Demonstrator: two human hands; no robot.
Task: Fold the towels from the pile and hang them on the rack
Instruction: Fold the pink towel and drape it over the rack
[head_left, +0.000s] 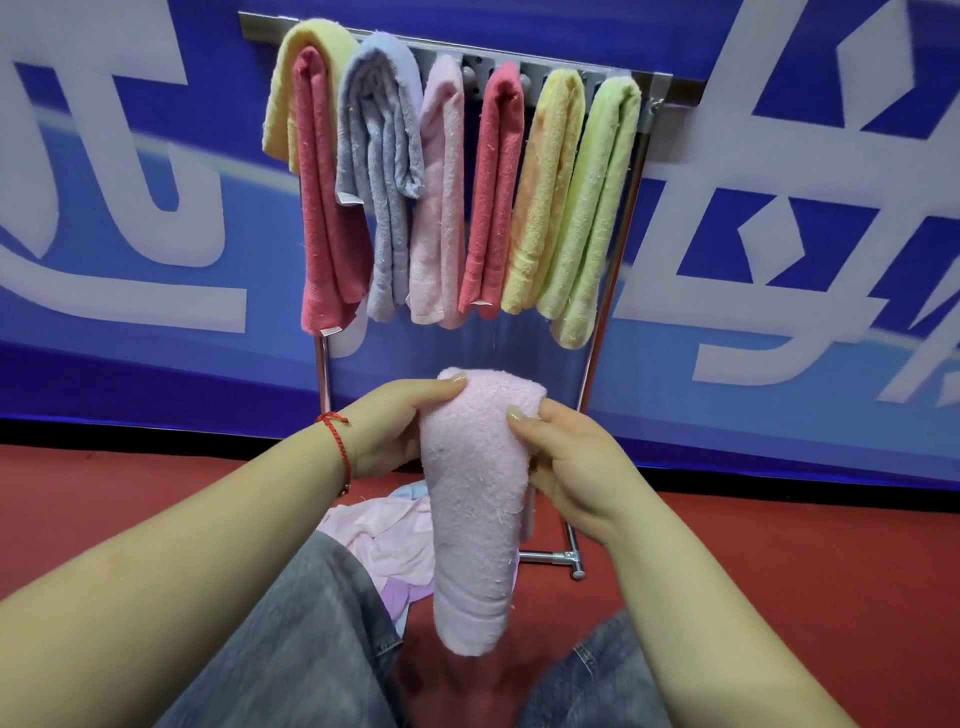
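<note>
A folded pale pink towel (475, 499) hangs lengthwise between my hands, in front of the rack and below its row of towels. My left hand (395, 426) grips its upper left edge, thumb on top. My right hand (563, 457) pinches its upper right edge. The metal rack (657, 91) stands against the wall and carries several folded towels: yellow (306, 47), red (324, 208), grey-blue (379, 156), pink (441, 208), another red (493, 197), yellow-orange (545, 197) and green (592, 218). The pile of unfolded towels (387, 540) lies on the floor behind the held towel.
The red floor (779, 571) spreads around the rack's foot (563, 558). A blue banner wall (156, 208) with large white characters stands right behind the rack. My legs in grey jeans (311, 649) fill the bottom of the view.
</note>
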